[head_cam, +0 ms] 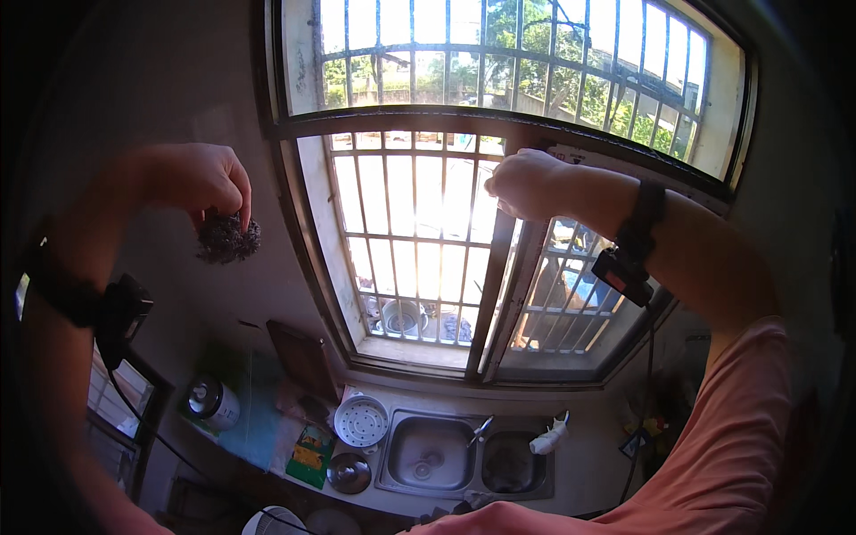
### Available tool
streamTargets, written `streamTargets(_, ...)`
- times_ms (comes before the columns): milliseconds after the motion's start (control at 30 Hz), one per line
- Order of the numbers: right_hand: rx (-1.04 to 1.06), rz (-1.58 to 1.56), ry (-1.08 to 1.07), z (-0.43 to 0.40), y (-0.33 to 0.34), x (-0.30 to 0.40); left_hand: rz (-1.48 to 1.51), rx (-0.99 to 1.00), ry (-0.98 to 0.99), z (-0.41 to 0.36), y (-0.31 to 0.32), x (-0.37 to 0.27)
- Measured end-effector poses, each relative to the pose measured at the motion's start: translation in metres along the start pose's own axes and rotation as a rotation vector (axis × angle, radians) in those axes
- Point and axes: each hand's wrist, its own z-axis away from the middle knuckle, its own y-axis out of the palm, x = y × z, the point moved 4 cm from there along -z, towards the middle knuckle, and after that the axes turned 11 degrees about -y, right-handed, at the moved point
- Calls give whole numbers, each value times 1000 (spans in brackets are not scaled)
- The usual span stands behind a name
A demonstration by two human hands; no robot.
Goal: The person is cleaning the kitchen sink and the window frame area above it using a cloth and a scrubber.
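On the left of the head view, my left hand (pixel 212 182) is raised in front of the wall, its fingers pinching a dark, curly scouring pad (pixel 229 238) that hangs below them. My right hand (pixel 523 185) is up at the sliding window's vertical frame (pixel 495 281), its fingers curled; whether they grip the frame or anything else is hidden by the hand. Behind the opening on the left stand metal window bars (pixel 414 235). Black straps with small devices and cables are worn on both forearms.
Below the window, a double-bowl steel sink (pixel 431 455) with a faucet (pixel 480 431) is set in the counter. Left of it lie a white perforated steamer tray (pixel 361 420), a metal lid (pixel 349 473) and a green packet (pixel 310 457). A brown board (pixel 302 358) leans against the wall.
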Motion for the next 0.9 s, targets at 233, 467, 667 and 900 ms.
streamTargets(233, -433, 361, -169, -53, 121, -41, -174, -320, -127, -137, 43, 75)
streamTargets(467, -329, 426, -55, -49, 152, -86, -457, -912, 40, -240, 49, 82)
streamTargets(667, -325, 419, -46, -52, 153, -80, -586, -1324, 204, -317, 6, 56)
streamTargets(900, -211, 489, -26, -59, 150, -73, -623, -1830, 23, -426, -25, 91)
